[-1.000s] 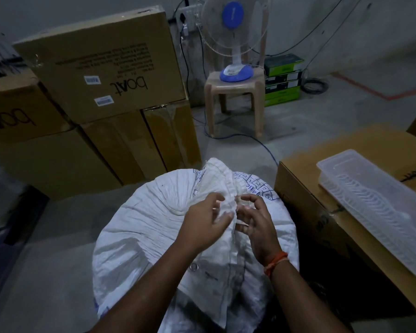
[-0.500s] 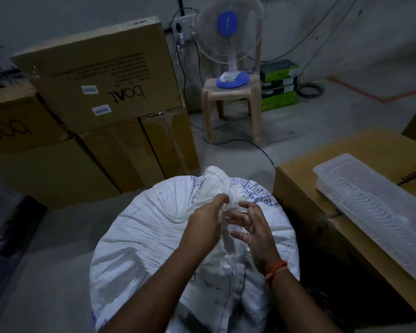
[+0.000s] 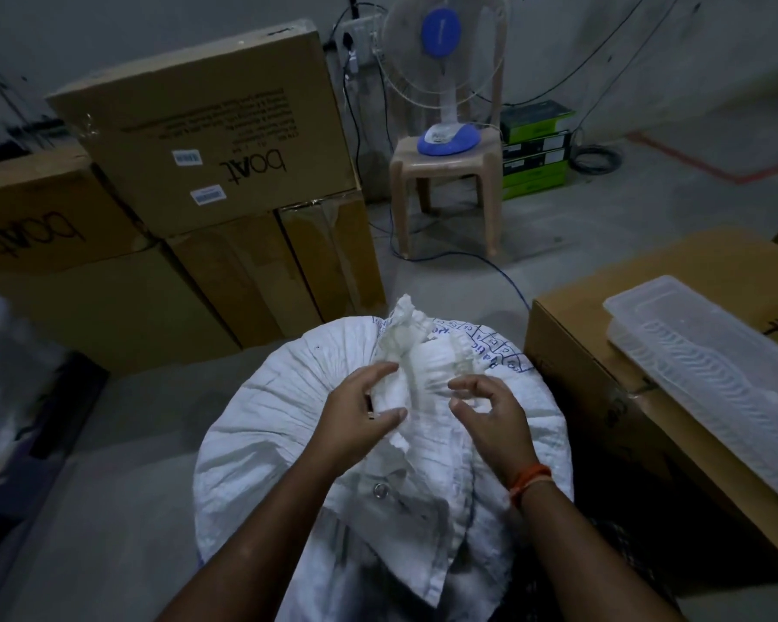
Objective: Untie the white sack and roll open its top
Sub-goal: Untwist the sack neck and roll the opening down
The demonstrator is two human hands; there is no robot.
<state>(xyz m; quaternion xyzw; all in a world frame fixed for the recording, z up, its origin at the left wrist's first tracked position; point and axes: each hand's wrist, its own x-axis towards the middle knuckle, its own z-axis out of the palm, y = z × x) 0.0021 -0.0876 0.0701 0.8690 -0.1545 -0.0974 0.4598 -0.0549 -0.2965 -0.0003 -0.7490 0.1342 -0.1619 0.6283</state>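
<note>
A person's left hand [image 3: 360,415] pinches the gathered neck [image 3: 405,352] of the white sack [image 3: 288,424] on the floor, while the right hand [image 3: 490,410], which worked the knot a second ago, has drawn back with fingers loosely curled and empty, suggesting the tie is loosening. Cardboard boxes [image 3: 207,127] and a fan [image 3: 441,42] stand beyond.

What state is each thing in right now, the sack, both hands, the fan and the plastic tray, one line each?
white sack: upright, top gathered into a bunched neck, not rolled open.
sack neck: twisted, sticking up.
left hand: fingers curled round the fabric below the neck.
right hand: loosely curled beside the neck, holding nothing.
fan: standing on the plastic stool; spinning or not, cannot tell.
clear tray: lying on a cardboard box.
</note>
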